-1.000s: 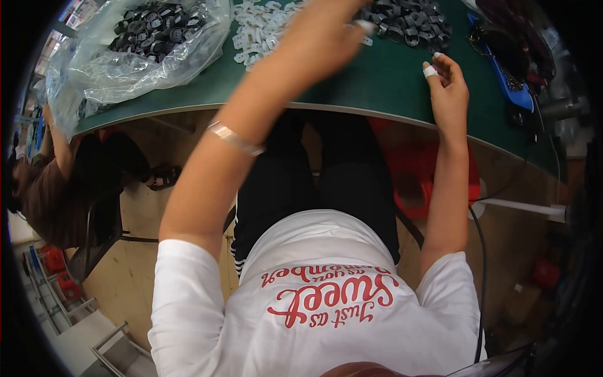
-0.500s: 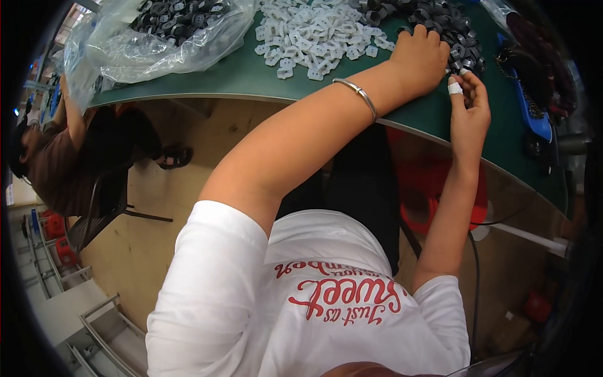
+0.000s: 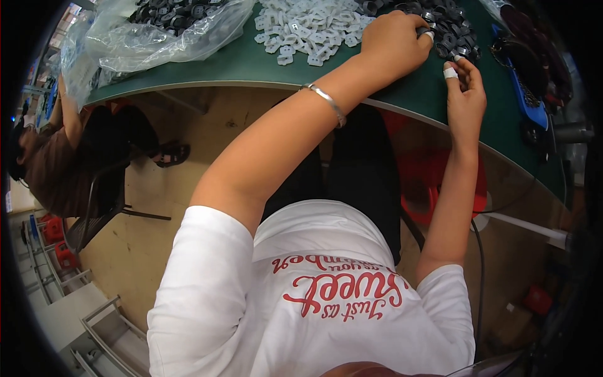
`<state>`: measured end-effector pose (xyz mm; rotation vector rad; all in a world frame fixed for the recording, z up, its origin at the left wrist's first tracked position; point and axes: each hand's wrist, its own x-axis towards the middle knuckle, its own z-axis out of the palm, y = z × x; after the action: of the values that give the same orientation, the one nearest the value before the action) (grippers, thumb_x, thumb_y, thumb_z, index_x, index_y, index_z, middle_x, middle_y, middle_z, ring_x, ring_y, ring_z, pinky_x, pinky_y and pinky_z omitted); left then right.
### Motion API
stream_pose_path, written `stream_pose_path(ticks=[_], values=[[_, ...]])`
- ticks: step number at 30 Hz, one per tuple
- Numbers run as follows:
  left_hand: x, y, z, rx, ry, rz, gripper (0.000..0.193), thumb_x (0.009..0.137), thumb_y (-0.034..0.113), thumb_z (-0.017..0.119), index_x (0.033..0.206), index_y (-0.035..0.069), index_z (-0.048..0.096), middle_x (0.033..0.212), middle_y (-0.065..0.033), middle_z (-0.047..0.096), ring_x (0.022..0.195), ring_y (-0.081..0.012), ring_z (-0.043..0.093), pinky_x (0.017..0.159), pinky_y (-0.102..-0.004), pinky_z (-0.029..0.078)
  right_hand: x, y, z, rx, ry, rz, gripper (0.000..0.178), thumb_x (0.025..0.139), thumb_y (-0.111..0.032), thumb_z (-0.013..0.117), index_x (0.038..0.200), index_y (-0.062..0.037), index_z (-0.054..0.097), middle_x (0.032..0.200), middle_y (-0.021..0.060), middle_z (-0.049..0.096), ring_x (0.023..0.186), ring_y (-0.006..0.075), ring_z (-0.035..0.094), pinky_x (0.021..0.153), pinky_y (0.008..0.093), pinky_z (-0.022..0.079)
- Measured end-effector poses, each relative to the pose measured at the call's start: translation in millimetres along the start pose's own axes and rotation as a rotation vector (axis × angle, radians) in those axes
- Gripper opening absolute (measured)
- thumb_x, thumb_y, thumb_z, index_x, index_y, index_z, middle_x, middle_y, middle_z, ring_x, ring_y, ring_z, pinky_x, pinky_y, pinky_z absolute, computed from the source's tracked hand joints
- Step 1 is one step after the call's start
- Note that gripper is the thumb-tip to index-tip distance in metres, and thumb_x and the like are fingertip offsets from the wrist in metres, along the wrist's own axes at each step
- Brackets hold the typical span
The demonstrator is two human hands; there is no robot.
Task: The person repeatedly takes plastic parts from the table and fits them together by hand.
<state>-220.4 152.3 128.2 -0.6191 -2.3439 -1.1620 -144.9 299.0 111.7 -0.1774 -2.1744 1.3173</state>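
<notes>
My left hand [image 3: 397, 45] reaches across to the right over the green table, a metal bangle on its wrist. Its thumb and forefinger are closed on a small dark plastic part [image 3: 424, 30] at the edge of a heap of dark grey parts [image 3: 447, 28]. Beside that heap's near edge is my right hand [image 3: 466, 97], its fingers curled toward the thumb, white tape on the thumb. What it pinches, if anything, is too small to make out. A pile of small white plastic pieces [image 3: 308, 28] lies left of my left hand.
A clear plastic bag [image 3: 169, 53] of black parts [image 3: 169, 12] lies at the far left of the green table [image 3: 264, 72]. A blue tray [image 3: 534, 110] sits at the right edge. Below the table is a red stool [image 3: 427, 188]. Another person [image 3: 53, 163] sits at left.
My left hand has drawn back left, out of the dark heap, with a small dark part between its fingertips. The right hand has shifted slightly up and left.
</notes>
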Motion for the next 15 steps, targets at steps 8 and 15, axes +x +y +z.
stream_pose_path(ticks=[8,15], values=[[-108,51,-75,-1.299,-0.526,-0.852,0.03,0.094,0.035,0.054,0.09,0.007,0.062,0.074,-0.0029,0.062,0.064,-0.0082,0.061,0.041,-0.0176,0.033,2,-1,3,-0.015,-0.054,-0.057,0.025,0.09,-0.015,0.063,0.112,-0.004,0.063,0.097,0.0039,0.066,0.082,0.0086,0.058,0.074,0.0223,0.047],[-207,21,-83,-1.47,-0.528,-1.452,0.032,0.098,0.033,0.047,0.107,0.005,0.059,0.099,-0.0081,0.063,0.079,-0.0152,0.066,0.048,-0.0218,0.042,21,-30,63,-0.284,-0.292,-0.577,0.028,0.088,-0.01,0.056,0.115,-0.0077,0.062,0.109,0.0087,0.064,0.095,0.0237,0.061,0.082,0.032,0.048]])
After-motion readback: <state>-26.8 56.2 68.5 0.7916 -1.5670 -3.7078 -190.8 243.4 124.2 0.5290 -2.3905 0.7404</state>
